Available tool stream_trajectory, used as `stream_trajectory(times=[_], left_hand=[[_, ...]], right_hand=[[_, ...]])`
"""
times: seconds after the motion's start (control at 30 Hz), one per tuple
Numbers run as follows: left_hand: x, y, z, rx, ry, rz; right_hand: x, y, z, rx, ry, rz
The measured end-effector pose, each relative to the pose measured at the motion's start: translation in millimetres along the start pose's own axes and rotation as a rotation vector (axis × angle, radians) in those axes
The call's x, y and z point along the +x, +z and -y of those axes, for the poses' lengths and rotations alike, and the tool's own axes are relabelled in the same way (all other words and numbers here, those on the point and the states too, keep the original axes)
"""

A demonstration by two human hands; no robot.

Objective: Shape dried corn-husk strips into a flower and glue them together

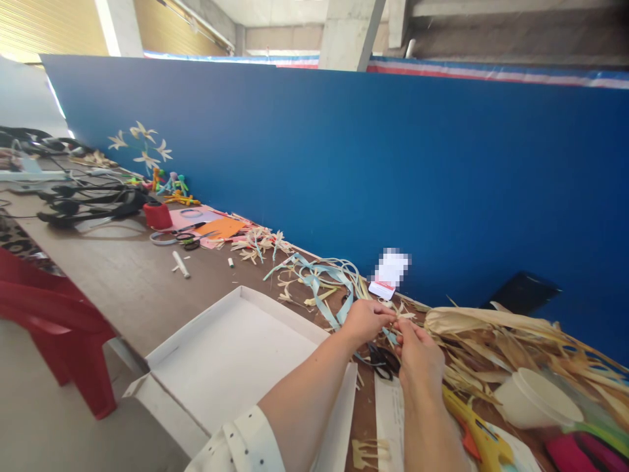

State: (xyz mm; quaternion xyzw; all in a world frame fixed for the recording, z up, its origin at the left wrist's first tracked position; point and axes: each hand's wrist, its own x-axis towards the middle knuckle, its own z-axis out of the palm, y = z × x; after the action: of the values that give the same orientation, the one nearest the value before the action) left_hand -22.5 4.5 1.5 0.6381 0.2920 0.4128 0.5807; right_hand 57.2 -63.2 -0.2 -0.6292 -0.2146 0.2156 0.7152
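Cream, pointed petals [405, 315] in both hands [364, 322] [422, 354], near crinkled husks [496, 324]

no readable text; white card [390, 274] against blue partition [304, 157] pixelated, nothing on it legible.

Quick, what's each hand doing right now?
Left hand: closed, apparently pinching a pale husk flower.
Right hand: closed, fingertips apparently on the same flower.

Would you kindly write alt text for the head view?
A person's left hand and right hand pinch a small pale piece over a brown table. An open white box lies to the left; dried corn husks and a yellow glue gun to the right.
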Motion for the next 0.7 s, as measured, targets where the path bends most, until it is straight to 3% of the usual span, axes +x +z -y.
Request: stream_trajectory(times=[0.4, 0.7], left_hand=[[-0.7, 1.5, 3.3, 0.134, 0.012, 0.002], [-5.5, 0.7, -11.7, -0.099, -0.087, -0.002]], right_hand=[[-0.3, -0.1, -3.3, 0.043, -0.005, -0.013], [-2.0, -1.0, -1.9, -0.034, -0.057, -0.018]])
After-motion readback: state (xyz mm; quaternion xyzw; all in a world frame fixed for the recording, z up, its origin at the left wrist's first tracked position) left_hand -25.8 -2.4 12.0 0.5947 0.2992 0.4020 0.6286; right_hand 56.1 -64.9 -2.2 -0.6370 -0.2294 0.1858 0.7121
